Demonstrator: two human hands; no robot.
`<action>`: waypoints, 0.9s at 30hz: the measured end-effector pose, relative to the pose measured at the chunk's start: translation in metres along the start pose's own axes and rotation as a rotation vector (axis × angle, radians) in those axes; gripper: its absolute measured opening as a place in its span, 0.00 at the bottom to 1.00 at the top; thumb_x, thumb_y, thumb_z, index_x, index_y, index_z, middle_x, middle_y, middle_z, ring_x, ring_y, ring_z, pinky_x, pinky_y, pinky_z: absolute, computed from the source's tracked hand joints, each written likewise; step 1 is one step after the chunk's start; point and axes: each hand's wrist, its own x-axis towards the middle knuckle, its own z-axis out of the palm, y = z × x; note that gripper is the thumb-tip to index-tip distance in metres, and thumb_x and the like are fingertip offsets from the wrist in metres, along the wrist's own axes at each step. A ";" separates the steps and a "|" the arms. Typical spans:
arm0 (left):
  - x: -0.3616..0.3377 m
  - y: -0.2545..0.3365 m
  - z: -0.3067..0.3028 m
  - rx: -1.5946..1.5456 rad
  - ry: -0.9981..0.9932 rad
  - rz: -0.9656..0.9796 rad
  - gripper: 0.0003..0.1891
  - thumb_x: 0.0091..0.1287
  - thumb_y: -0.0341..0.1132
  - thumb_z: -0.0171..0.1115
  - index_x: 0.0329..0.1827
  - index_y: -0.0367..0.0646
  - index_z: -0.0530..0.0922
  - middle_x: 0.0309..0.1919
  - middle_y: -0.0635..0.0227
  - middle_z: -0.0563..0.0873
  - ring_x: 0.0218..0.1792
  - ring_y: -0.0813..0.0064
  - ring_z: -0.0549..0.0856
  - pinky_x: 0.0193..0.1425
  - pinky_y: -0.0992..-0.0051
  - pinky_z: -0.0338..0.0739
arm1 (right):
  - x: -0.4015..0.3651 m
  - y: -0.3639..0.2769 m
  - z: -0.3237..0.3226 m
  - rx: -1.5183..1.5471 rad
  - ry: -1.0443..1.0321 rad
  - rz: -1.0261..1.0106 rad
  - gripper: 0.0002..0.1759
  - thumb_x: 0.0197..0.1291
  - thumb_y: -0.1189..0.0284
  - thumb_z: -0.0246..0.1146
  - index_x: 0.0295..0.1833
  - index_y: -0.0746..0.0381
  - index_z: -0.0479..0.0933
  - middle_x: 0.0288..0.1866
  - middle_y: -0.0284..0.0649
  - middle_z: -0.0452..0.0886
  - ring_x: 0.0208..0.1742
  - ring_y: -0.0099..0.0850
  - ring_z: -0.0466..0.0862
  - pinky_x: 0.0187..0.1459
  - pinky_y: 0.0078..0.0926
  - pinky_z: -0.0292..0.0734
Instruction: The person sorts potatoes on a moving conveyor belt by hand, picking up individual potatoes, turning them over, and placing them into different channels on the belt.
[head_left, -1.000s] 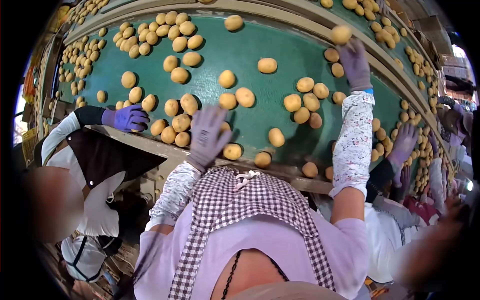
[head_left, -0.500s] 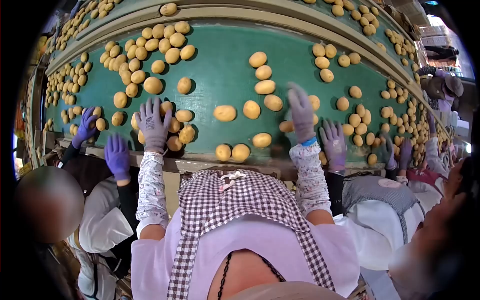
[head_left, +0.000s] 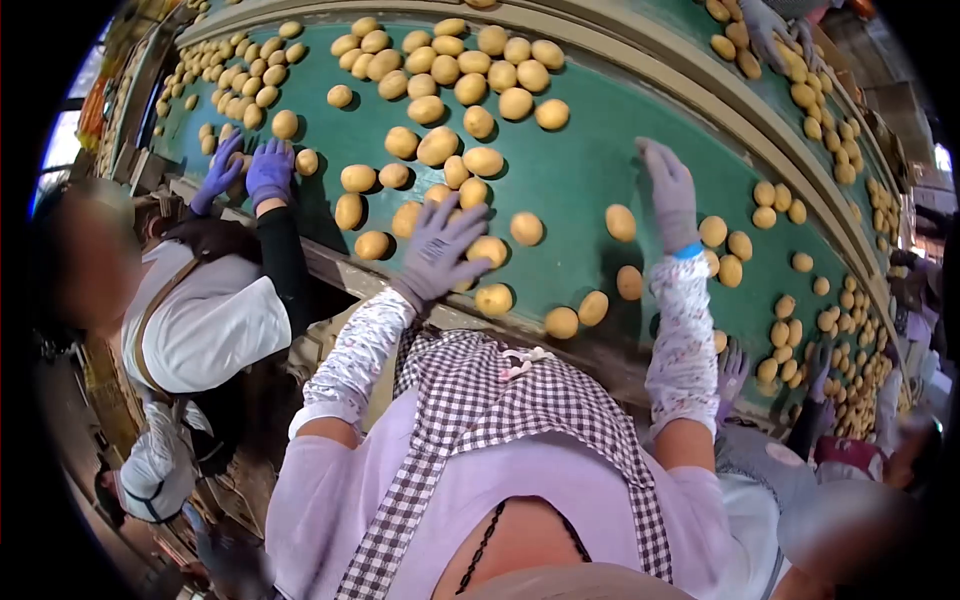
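Note:
My left hand (head_left: 438, 248), in a grey glove, lies with spread fingers over several yellow potatoes on the green conveyor belt (head_left: 580, 135). One potato (head_left: 487, 251) sits against its fingers, and another (head_left: 494, 299) rests just below the thumb side. My right hand (head_left: 670, 195), gloved with a blue band at the wrist, hovers over the belt with its fingers stretched out, holding nothing visible. Left of it lies a single potato (head_left: 620, 223); to its right are several more potatoes (head_left: 731, 271), some partly covered by my wrist and sleeve.
A dense cluster of potatoes (head_left: 470, 70) lies toward the far rail (head_left: 640, 60). On the left, a co-worker's purple-gloved hands (head_left: 268, 172) are at the belt; a co-worker's glove (head_left: 733, 372) shows on the right. Another worker's hands (head_left: 770, 35) reach in across the rail.
The view has turned, and the potatoes lie differently. My left hand has shifted right in view, onto another group of potatoes. My right hand has moved up and right in view.

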 end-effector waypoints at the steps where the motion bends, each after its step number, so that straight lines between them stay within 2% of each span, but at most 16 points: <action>1: -0.003 -0.021 -0.009 0.211 0.039 -0.025 0.30 0.68 0.57 0.69 0.71 0.57 0.82 0.78 0.66 0.77 0.78 0.48 0.71 0.81 0.39 0.58 | 0.029 0.008 -0.006 -0.058 -0.018 -0.057 0.22 0.83 0.62 0.59 0.68 0.65 0.85 0.63 0.39 0.90 0.66 0.29 0.85 0.71 0.27 0.75; 3: -0.010 -0.067 -0.032 0.334 0.036 -0.291 0.30 0.72 0.59 0.65 0.74 0.60 0.80 0.76 0.64 0.77 0.79 0.50 0.71 0.79 0.33 0.58 | 0.076 0.018 0.007 -0.112 -0.038 -0.106 0.21 0.83 0.61 0.59 0.67 0.64 0.86 0.62 0.38 0.90 0.66 0.28 0.84 0.71 0.27 0.75; 5: -0.028 -0.126 -0.030 0.244 0.217 -0.520 0.30 0.74 0.54 0.66 0.75 0.52 0.79 0.73 0.60 0.80 0.76 0.48 0.74 0.77 0.32 0.59 | 0.116 0.017 0.033 -0.189 -0.136 -0.084 0.22 0.83 0.61 0.60 0.68 0.64 0.85 0.62 0.38 0.90 0.67 0.27 0.84 0.71 0.26 0.74; 6: -0.029 -0.130 -0.047 0.507 0.162 -0.495 0.29 0.74 0.51 0.67 0.74 0.48 0.79 0.73 0.58 0.80 0.74 0.50 0.76 0.76 0.37 0.63 | 0.129 0.018 0.052 -0.165 -0.170 -0.100 0.22 0.83 0.61 0.60 0.69 0.64 0.84 0.63 0.39 0.90 0.67 0.28 0.84 0.71 0.26 0.74; 8: -0.016 -0.119 -0.066 0.238 0.297 -0.433 0.27 0.73 0.46 0.68 0.72 0.45 0.80 0.71 0.54 0.81 0.72 0.50 0.78 0.75 0.45 0.67 | 0.128 0.028 0.113 -0.162 -0.225 -0.144 0.24 0.80 0.61 0.62 0.71 0.63 0.82 0.64 0.42 0.89 0.65 0.32 0.85 0.72 0.29 0.74; 9: -0.008 -0.102 -0.072 0.227 0.293 -0.360 0.26 0.70 0.42 0.70 0.70 0.43 0.80 0.69 0.52 0.81 0.69 0.49 0.80 0.73 0.51 0.70 | 0.113 0.027 0.156 -0.091 -0.204 -0.161 0.26 0.76 0.60 0.65 0.72 0.63 0.81 0.62 0.47 0.89 0.65 0.41 0.86 0.73 0.31 0.74; 10: -0.004 -0.081 -0.074 0.119 0.297 -0.299 0.26 0.68 0.40 0.71 0.69 0.43 0.81 0.69 0.52 0.82 0.69 0.49 0.80 0.73 0.50 0.70 | 0.099 0.031 0.185 -0.389 -0.147 -0.390 0.29 0.71 0.54 0.67 0.74 0.52 0.81 0.71 0.50 0.82 0.73 0.49 0.79 0.75 0.42 0.74; 12: -0.004 -0.054 -0.065 -0.029 0.159 -0.146 0.26 0.70 0.40 0.69 0.71 0.44 0.80 0.70 0.55 0.82 0.74 0.49 0.78 0.76 0.47 0.67 | 0.028 0.015 0.234 -0.673 -0.178 -0.330 0.38 0.67 0.50 0.68 0.82 0.43 0.74 0.89 0.55 0.55 0.86 0.63 0.57 0.80 0.68 0.59; 13: -0.009 -0.042 -0.055 0.001 0.110 -0.108 0.27 0.71 0.41 0.67 0.72 0.45 0.80 0.73 0.57 0.81 0.77 0.50 0.76 0.79 0.47 0.64 | -0.002 0.007 0.246 -0.560 -0.152 -0.329 0.37 0.68 0.51 0.67 0.82 0.45 0.73 0.89 0.61 0.54 0.87 0.66 0.56 0.80 0.71 0.58; 14: -0.012 -0.036 -0.045 -0.026 0.127 -0.064 0.27 0.71 0.42 0.67 0.73 0.46 0.80 0.74 0.58 0.80 0.78 0.51 0.75 0.82 0.47 0.62 | -0.030 -0.005 0.245 -0.532 -0.260 -0.282 0.34 0.70 0.56 0.66 0.81 0.47 0.74 0.90 0.64 0.49 0.87 0.69 0.55 0.81 0.67 0.59; 15: -0.016 -0.036 -0.040 -0.097 0.117 -0.080 0.27 0.71 0.42 0.67 0.73 0.46 0.80 0.74 0.59 0.80 0.78 0.51 0.75 0.82 0.47 0.62 | -0.047 -0.005 0.243 -0.446 -0.311 -0.433 0.27 0.75 0.61 0.64 0.76 0.53 0.79 0.89 0.61 0.57 0.85 0.62 0.63 0.82 0.53 0.63; 16: -0.018 -0.038 -0.033 -0.167 0.111 -0.093 0.27 0.71 0.42 0.67 0.73 0.46 0.80 0.74 0.59 0.81 0.78 0.51 0.75 0.82 0.46 0.61 | -0.057 -0.005 0.234 -0.454 -0.302 -0.422 0.27 0.75 0.61 0.64 0.76 0.53 0.79 0.89 0.61 0.57 0.85 0.62 0.63 0.82 0.53 0.63; 18: -0.027 -0.055 -0.032 -0.108 0.063 -0.107 0.28 0.70 0.44 0.67 0.73 0.47 0.80 0.73 0.59 0.81 0.77 0.51 0.75 0.81 0.46 0.62 | -0.066 -0.015 0.206 -0.042 -0.862 -0.008 0.21 0.78 0.63 0.63 0.69 0.62 0.84 0.79 0.55 0.76 0.78 0.48 0.77 0.78 0.38 0.71; 20: -0.042 -0.082 -0.051 0.183 -0.022 -0.041 0.27 0.71 0.46 0.67 0.71 0.43 0.80 0.72 0.57 0.81 0.77 0.47 0.74 0.79 0.46 0.64 | -0.061 -0.034 0.182 -0.037 -0.702 0.058 0.20 0.79 0.63 0.63 0.66 0.64 0.85 0.71 0.51 0.83 0.72 0.43 0.81 0.75 0.35 0.74; 23: -0.065 -0.150 -0.071 0.089 0.015 -0.386 0.29 0.72 0.49 0.67 0.73 0.46 0.79 0.73 0.58 0.80 0.77 0.47 0.73 0.81 0.44 0.62 | -0.045 -0.023 0.158 -0.093 -0.278 0.057 0.19 0.79 0.64 0.63 0.63 0.67 0.86 0.58 0.43 0.91 0.62 0.35 0.87 0.67 0.33 0.79; 27: -0.097 -0.230 -0.094 0.354 0.216 -0.605 0.29 0.75 0.49 0.65 0.75 0.44 0.78 0.74 0.57 0.80 0.77 0.47 0.74 0.81 0.46 0.64 | -0.020 -0.028 0.170 -0.027 -0.172 0.110 0.18 0.77 0.67 0.64 0.65 0.65 0.85 0.62 0.42 0.89 0.64 0.34 0.86 0.70 0.32 0.77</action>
